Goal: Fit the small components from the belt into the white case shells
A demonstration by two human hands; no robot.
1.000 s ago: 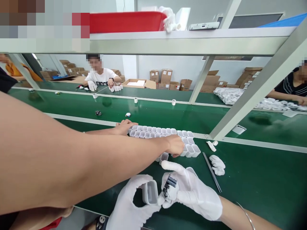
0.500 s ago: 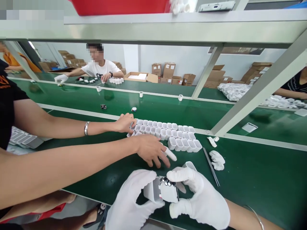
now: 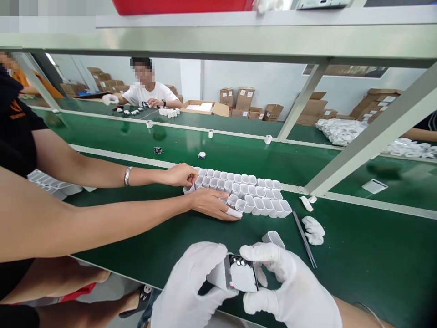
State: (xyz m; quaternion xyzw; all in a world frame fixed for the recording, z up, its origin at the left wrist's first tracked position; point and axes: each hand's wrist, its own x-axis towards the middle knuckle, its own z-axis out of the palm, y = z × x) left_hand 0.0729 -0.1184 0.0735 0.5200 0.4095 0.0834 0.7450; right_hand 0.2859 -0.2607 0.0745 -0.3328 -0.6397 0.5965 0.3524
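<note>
My left hand (image 3: pixel 189 287), in a white glove, is closed around a white plastic housing (image 3: pixel 217 276). Between the fingers of my right hand (image 3: pixel 290 284), also gloved, is an electronic module (image 3: pixel 243 277) with a white block, black board and small round silvery parts. The module sits at the open end of the housing; how deep it goes in is hard to see. Just behind my right fingers a loose white cup-like housing (image 3: pixel 274 238) lies on the green table (image 3: pixel 358 255). Metal tweezers (image 3: pixel 304 239) rest to the right of it.
From the left a co-worker's two hands (image 3: pixel 211 203) reach to rows of open white housings (image 3: pixel 239 189). White finger cots (image 3: pixel 313 230) lie right of the tweezers. A slanted frame post (image 3: pixel 368 123) rises at right. Small parts (image 3: pixel 202 155) sit on the green belt (image 3: pixel 177 141) behind.
The co-worker's nearer hand has moved back against the rows, where more housings now stand at the front. My hands keep their hold on the housing and module. The view has shifted slightly.
</note>
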